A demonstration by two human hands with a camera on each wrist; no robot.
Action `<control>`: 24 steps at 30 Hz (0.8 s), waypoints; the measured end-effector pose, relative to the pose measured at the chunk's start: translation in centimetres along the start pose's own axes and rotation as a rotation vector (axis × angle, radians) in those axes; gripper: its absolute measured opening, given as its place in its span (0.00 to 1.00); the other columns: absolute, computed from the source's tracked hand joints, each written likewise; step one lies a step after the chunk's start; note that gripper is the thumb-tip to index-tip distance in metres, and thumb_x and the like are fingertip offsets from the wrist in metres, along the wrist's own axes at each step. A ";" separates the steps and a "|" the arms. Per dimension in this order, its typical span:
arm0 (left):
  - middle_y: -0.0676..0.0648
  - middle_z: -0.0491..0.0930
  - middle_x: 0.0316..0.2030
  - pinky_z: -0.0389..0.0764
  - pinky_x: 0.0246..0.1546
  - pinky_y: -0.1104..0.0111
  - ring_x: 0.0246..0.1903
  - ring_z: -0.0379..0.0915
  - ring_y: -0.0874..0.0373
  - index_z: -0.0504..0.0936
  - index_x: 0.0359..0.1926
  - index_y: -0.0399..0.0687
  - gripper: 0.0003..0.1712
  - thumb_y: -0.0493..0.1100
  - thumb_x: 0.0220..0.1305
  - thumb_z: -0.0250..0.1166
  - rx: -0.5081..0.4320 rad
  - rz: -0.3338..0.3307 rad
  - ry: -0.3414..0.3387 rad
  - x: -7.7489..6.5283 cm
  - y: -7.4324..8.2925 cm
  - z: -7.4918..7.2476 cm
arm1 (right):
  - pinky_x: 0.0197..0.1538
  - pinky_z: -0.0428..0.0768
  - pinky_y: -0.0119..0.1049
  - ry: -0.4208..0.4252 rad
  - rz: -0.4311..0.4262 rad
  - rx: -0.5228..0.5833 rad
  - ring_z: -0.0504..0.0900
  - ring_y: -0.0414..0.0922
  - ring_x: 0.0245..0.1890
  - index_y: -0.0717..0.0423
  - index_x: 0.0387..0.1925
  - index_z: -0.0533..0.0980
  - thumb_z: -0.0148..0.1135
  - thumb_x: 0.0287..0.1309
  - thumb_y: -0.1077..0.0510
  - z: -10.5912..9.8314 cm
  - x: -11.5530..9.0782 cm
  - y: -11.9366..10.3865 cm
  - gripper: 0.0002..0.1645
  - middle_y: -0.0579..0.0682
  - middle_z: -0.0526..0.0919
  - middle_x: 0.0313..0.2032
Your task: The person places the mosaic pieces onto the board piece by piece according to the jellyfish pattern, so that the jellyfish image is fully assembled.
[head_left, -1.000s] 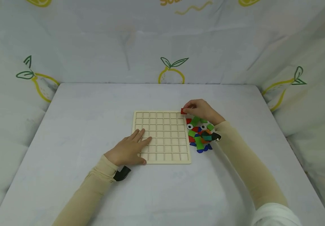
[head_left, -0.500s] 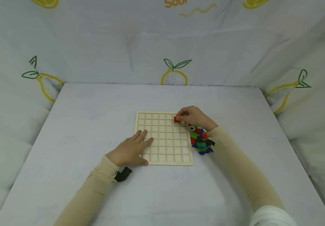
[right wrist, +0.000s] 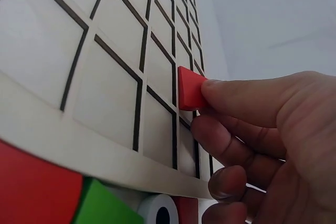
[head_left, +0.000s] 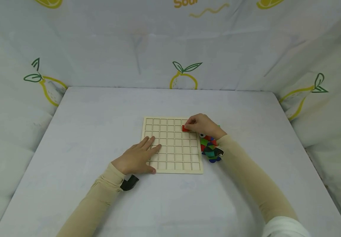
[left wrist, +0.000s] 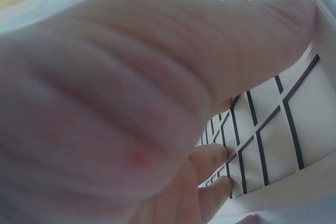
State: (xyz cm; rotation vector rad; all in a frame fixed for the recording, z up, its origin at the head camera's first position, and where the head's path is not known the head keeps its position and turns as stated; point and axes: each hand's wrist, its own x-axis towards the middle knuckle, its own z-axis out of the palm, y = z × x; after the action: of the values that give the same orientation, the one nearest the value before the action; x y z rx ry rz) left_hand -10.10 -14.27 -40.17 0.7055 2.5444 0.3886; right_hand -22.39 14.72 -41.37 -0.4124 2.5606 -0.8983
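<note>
Right hand [head_left: 204,125] pinches a red tile [right wrist: 190,88] over the gridded board [head_left: 170,157]; left hand [head_left: 136,160], fingers [head_left: 155,149] spread, rests upon it. Tile best kept square to the board.

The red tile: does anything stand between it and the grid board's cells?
Nothing visible does. The right hand pinches the red tile over the grid board, and no other piece shows on the board around it. The left hand rests at the board's left side, and the loose pieces lie beside its right edge.
</note>
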 end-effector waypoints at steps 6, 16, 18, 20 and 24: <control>0.37 0.39 0.81 0.55 0.77 0.40 0.81 0.33 0.39 0.56 0.80 0.48 0.53 0.56 0.61 0.73 0.003 0.003 0.000 0.0 -0.1 0.0 | 0.39 0.77 0.36 0.002 0.013 -0.035 0.79 0.45 0.36 0.53 0.42 0.85 0.61 0.71 0.49 0.1 0.2 -0.2 0.14 0.51 0.88 0.41; 0.36 0.41 0.81 0.56 0.76 0.40 0.81 0.35 0.38 0.57 0.79 0.48 0.53 0.55 0.60 0.74 0.010 0.008 0.005 -0.1 0.1 -0.2 | 0.32 0.74 0.33 0.013 0.018 -0.179 0.77 0.44 0.32 0.51 0.36 0.83 0.62 0.68 0.46 0.2 0.3 -0.5 0.14 0.48 0.86 0.36; 0.36 0.40 0.81 0.56 0.76 0.40 0.81 0.35 0.38 0.57 0.79 0.48 0.53 0.56 0.60 0.74 0.011 0.007 0.004 -0.1 0.1 -0.2 | 0.31 0.74 0.34 0.019 0.020 -0.215 0.77 0.44 0.32 0.50 0.37 0.82 0.61 0.69 0.44 0.1 0.2 -0.6 0.15 0.47 0.86 0.36; 0.37 0.40 0.81 0.56 0.76 0.40 0.81 0.35 0.38 0.57 0.79 0.48 0.53 0.56 0.60 0.73 0.012 0.007 0.003 0.0 0.1 -0.1 | 0.33 0.75 0.35 0.024 0.024 -0.218 0.78 0.44 0.32 0.50 0.39 0.82 0.60 0.69 0.43 -0.2 0.0 -0.8 0.15 0.47 0.86 0.37; 0.37 0.40 0.81 0.56 0.76 0.40 0.81 0.35 0.38 0.57 0.79 0.49 0.53 0.56 0.60 0.73 0.017 0.002 0.002 -0.1 0.1 -0.1 | 0.39 0.79 0.38 0.044 0.011 -0.153 0.79 0.47 0.35 0.52 0.44 0.81 0.58 0.71 0.44 -1.4 -0.4 -0.8 0.17 0.50 0.86 0.40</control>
State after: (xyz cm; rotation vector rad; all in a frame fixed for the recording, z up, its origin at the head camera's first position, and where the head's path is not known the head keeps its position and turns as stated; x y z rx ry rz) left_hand -10.10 -14.27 -40.00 0.7149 2.5521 0.3695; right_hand -22.57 15.06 -39.75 -0.4269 2.6797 -0.7175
